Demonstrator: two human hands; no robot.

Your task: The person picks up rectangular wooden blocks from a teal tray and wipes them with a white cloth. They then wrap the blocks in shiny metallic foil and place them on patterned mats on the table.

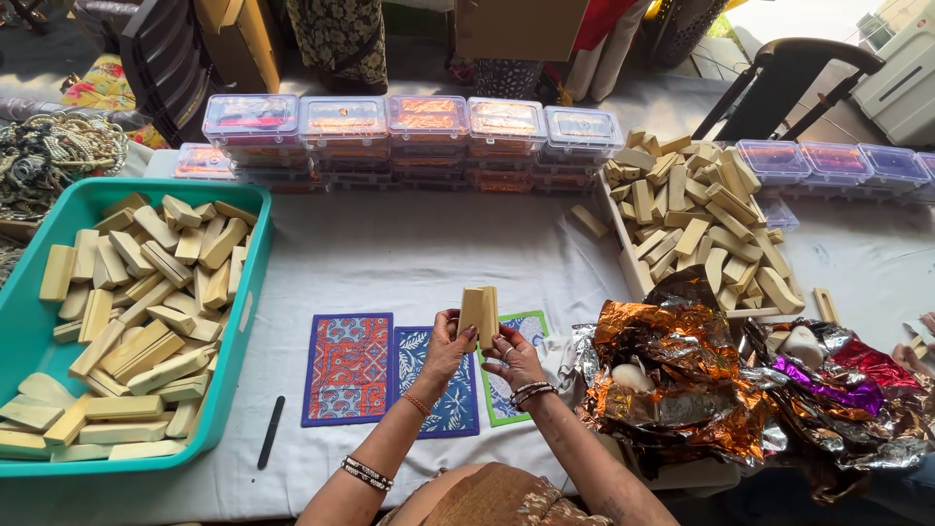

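1. Soap bars (478,314), two pale yellow ones pressed flat together and standing upright, were what you held above the counter (409,258), over the patterned cloth mats (349,368).
2. Your left hand (445,348) was closed on the pair from the left, fingers on the near face; your right hand (510,356) pinched the lower right edge with its fingertips.
3. By my reading, the step in hand was squaring the two bars into one matched stack, midway between picking and wrapping.
4. Loose bars filled the teal tub (248,292) at your left and the wooden tray (623,248) at your right; crumpled copper and silver foil (682,380) lay just beside your right hand.
5. A next move would have called for keeping both bars flush while one hand let go, since they could slide apart.
6. Lidded clear boxes (429,122) stood stacked in a row at the far edge.
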